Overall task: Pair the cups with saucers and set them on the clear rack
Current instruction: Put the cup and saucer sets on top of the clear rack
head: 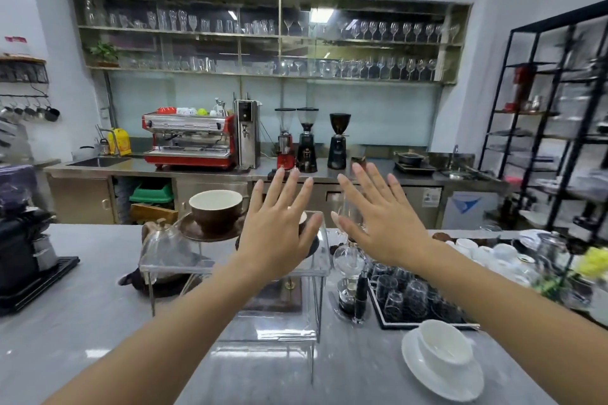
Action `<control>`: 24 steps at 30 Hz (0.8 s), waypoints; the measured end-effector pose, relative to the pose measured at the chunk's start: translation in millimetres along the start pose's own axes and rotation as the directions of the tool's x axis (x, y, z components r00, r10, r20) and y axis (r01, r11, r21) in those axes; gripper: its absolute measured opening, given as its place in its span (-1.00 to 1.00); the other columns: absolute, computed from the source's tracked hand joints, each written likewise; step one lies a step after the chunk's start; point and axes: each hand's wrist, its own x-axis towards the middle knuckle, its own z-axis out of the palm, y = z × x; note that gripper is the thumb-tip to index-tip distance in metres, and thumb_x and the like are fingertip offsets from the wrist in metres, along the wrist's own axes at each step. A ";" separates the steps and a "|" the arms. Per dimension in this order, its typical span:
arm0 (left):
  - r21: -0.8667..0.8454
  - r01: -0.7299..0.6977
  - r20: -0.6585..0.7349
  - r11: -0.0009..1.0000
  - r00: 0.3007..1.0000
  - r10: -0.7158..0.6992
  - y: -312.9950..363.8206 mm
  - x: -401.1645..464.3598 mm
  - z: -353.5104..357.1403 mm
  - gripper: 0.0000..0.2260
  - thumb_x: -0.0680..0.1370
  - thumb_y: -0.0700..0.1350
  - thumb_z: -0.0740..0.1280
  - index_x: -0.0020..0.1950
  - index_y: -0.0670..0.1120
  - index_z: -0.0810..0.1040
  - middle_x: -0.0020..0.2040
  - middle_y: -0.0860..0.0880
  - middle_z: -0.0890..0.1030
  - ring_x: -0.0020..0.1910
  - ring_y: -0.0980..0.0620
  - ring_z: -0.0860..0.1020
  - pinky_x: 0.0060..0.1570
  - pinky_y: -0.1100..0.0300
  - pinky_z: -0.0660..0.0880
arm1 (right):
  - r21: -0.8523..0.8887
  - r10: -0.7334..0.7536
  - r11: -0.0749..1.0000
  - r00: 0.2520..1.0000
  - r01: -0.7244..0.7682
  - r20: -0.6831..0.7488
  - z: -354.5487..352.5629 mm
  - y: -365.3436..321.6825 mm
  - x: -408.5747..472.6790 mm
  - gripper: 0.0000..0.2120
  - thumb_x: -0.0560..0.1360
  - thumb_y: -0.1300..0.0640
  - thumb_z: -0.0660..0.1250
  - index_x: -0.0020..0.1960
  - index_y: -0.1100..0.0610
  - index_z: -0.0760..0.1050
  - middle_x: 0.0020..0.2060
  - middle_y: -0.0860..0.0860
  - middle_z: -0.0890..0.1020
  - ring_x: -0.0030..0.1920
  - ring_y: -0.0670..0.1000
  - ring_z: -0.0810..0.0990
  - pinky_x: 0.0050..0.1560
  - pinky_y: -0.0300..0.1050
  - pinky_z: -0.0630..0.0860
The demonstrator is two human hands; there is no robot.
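Both hands raised flat over the counter (82,299), fingers spread, palms facing away — nothing gripped in either. Left hand (279,227) hovering in front of the top tier of the clear rack (316,273), covering most of a second cup and dark saucer (312,245) sitting there; only a sliver of cup rim and saucer edge visible past the thumb side. Contact with that cup impossible to judge. Brown cup (217,209) on its brown saucer (197,230), just left of that hand, at the rack's upper level, clear of the fingers. Right hand (381,223) held open to the right of the rack, above a glass siphon brewer (350,268). White cup (445,344) tilted on a white saucer (441,371) — down on the counter at near right, well apart from both hands, beside a black tray of upturned glasses (411,299).
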 end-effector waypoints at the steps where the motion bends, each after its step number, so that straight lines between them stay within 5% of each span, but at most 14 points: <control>1: -0.003 -0.006 -0.006 1.000 1.000 0.006 2.0 0.0 1.1 -0.38 0.64 0.27 -0.17 0.66 0.05 0.00 0.68 -0.03 -0.01 0.65 -0.04 -0.16 0.60 -0.17 -0.12 | -0.002 0.005 1.000 1.000 -0.005 -0.001 -1.3 2.9 -3.2 -0.36 0.60 -0.30 -0.18 0.57 -0.11 -0.32 0.57 0.00 -0.31 0.54 0.02 -0.42 0.55 0.12 -0.30; 12: -0.182 -0.129 -0.007 0.975 0.992 0.129 64.7 -1.2 39.6 -0.39 0.66 0.25 -0.11 0.66 0.02 0.03 0.67 -0.03 0.02 0.65 -0.04 -0.11 0.61 -0.10 -0.18 | -0.030 0.119 0.993 0.992 -0.118 0.033 13.6 53.9 -51.0 -0.35 0.57 -0.30 -0.18 0.59 -0.11 -0.24 0.60 0.01 -0.21 0.57 0.02 -0.32 0.56 0.15 -0.23; 16: -0.236 -0.150 0.011 0.960 0.988 0.157 91.7 0.4 59.1 -0.38 0.65 0.25 -0.12 0.65 0.00 0.09 0.67 -0.06 0.06 0.65 -0.06 -0.08 0.61 -0.06 -0.19 | -0.028 0.152 0.988 0.987 -0.151 0.057 22.0 77.0 -65.6 -0.27 0.50 -0.39 -0.35 0.60 -0.09 -0.19 0.60 0.01 -0.17 0.58 0.03 -0.28 0.56 0.16 -0.19; 24: -0.241 -0.150 0.085 0.959 0.981 0.175 137.4 -2.7 101.2 -0.34 0.63 0.29 -0.18 0.65 -0.02 0.08 0.66 -0.09 0.09 0.66 -0.07 -0.07 0.57 -0.03 -0.22 | -0.029 0.190 0.982 0.974 -0.188 0.126 52.2 117.8 -97.8 -0.31 0.54 -0.29 -0.22 0.60 -0.06 -0.11 0.61 0.04 -0.07 0.60 0.05 -0.20 0.56 0.12 -0.20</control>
